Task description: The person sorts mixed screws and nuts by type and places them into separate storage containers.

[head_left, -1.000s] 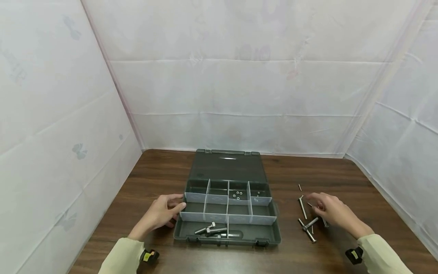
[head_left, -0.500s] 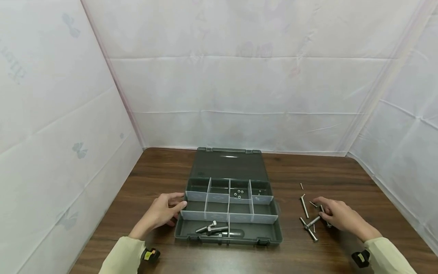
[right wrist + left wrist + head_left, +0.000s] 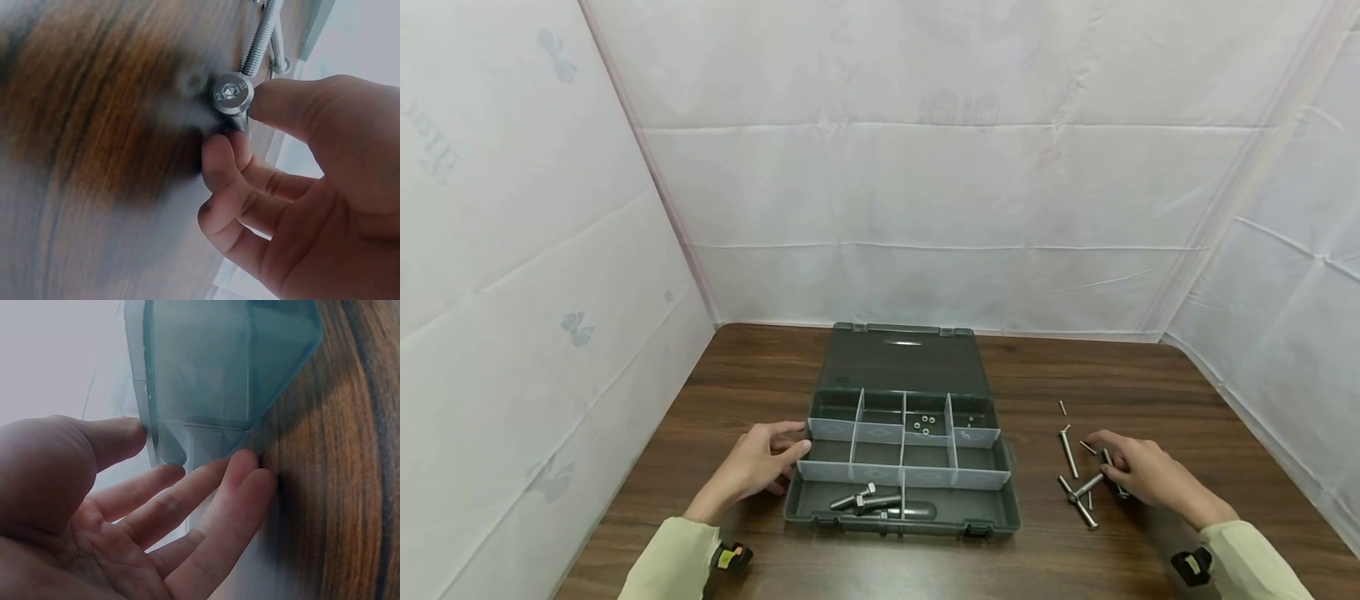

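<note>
My left hand [image 3: 752, 462] is at the left side of a dark translucent compartment box [image 3: 958, 480], its lid open at the back. In the left wrist view the thumb touches the rim [image 3: 145, 403] and the loosely extended fingers rest along the side wall. On the right, my right hand [image 3: 1146, 475] reaches down to a group of metal bolts. Thumb and fingertips pinch a hex socket bolt [image 3: 230, 94], its round head facing the right wrist camera. Just beside it lie a threaded bolt [image 3: 259, 47] and a crossed bolt [image 3: 1084, 510].
Big hex bolts [image 3: 876, 503] lie in the front left compartment. Several small nuts [image 3: 923, 425] sit in a back compartment. A long bolt [image 3: 1069, 454] and a tiny screw [image 3: 1062, 407] lie on the wooden table [image 3: 760, 367]. White sheeting [image 3: 940, 192] encloses the table.
The right hand has shifted slightly right and back toward the body over the bolts, then held still over the last half second. The left hand stays at the box.
</note>
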`<control>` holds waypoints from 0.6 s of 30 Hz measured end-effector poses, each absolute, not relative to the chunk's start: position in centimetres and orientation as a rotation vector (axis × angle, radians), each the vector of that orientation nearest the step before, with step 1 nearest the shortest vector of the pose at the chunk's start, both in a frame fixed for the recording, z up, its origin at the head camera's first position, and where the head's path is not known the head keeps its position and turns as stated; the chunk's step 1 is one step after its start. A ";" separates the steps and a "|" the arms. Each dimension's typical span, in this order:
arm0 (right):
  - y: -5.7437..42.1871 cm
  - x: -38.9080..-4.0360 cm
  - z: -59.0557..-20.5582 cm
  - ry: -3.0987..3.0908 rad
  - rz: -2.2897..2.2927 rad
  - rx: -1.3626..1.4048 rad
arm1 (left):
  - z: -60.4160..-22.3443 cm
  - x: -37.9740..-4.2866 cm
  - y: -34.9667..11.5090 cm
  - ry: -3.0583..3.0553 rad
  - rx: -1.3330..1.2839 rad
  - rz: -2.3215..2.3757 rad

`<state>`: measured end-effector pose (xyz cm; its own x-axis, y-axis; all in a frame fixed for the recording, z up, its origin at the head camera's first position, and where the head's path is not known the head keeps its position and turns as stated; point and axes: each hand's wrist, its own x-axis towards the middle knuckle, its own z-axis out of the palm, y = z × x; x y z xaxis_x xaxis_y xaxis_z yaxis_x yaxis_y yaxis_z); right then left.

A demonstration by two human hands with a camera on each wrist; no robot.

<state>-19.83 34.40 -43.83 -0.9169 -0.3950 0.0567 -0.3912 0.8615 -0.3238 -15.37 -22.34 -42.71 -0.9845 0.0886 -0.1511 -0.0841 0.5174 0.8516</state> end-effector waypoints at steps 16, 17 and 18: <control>34.0 -20.1 -42.5 3.115 -0.487 -0.608 | -42.7 -15.3 -22.3 2.587 -0.009 1.458; 34.0 -20.1 -42.5 3.129 -0.483 -0.629 | -42.7 -15.3 -22.3 2.588 -0.013 1.458; 34.0 -20.1 -42.5 3.146 -0.480 -0.653 | -42.7 -15.3 -22.2 2.588 -0.015 1.457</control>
<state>-20.14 34.04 -42.46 -0.9136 -0.3726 0.1628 -0.4042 0.8758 -0.2640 -15.30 -22.24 -42.68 -0.9853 0.0747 -0.1537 -0.0927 0.5219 0.8479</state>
